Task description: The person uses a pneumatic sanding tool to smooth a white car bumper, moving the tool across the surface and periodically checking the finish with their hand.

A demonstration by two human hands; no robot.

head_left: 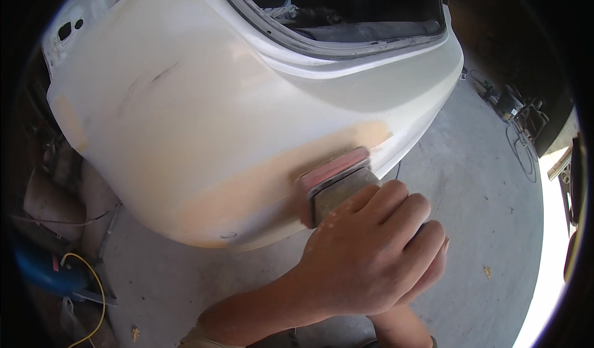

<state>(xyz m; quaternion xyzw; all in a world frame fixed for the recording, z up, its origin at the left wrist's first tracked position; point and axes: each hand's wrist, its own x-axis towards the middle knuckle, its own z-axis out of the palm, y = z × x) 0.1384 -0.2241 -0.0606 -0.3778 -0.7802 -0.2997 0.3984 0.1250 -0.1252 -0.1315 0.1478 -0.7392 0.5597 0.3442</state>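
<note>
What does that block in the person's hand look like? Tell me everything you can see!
The block is small and chunky, with straight edges. Its body is greyish-brown, with a dark line separating it from a pinkish-red layer facing the car. It looks dusty, and its left end is blurred. I can't tell what it's made of. It sits tilted, right end higher, by the peach patch. The left grip covers its near side.

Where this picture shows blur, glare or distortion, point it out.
Head view, blur: the left end of the block looks smeared, probably by motion. Head view, glare: the bright ground at far right washes out to white. Head view, distortion: the right edge of the floor bows outward.
</note>
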